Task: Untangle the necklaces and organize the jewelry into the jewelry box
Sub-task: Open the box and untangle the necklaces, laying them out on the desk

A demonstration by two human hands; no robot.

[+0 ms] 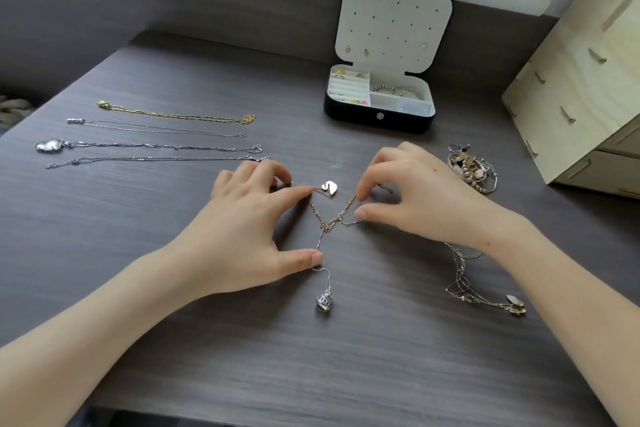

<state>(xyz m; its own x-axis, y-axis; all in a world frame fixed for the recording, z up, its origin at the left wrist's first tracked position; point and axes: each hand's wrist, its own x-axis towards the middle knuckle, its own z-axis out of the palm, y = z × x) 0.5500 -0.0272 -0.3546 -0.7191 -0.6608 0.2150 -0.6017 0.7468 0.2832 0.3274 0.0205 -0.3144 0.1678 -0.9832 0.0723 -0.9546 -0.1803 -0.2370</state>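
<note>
Two tangled necklaces [329, 225], one rose-gold and one silver, lie knotted on the dark table between my hands. A heart pendant [331, 188] sits at the top of the tangle and a round silver pendant [324, 302] at its lower end. My left hand [249, 222] is spread, its index fingertip pressing the chain beside the heart and its thumb pressing the silver chain lower down. My right hand [419, 199] pinches a chain strand between index finger and thumb, right of the knot. The black jewelry box [379, 117] stands open behind, its white lid [393, 24] upright.
Several straightened necklaces [166, 146] lie in parallel rows at the left. A heap of bracelets and earrings [472, 170] sits right of my right hand. Another tangled chain bundle [465, 277] lies under my right wrist. A pale wooden drawer unit [581, 80] stands at the right edge.
</note>
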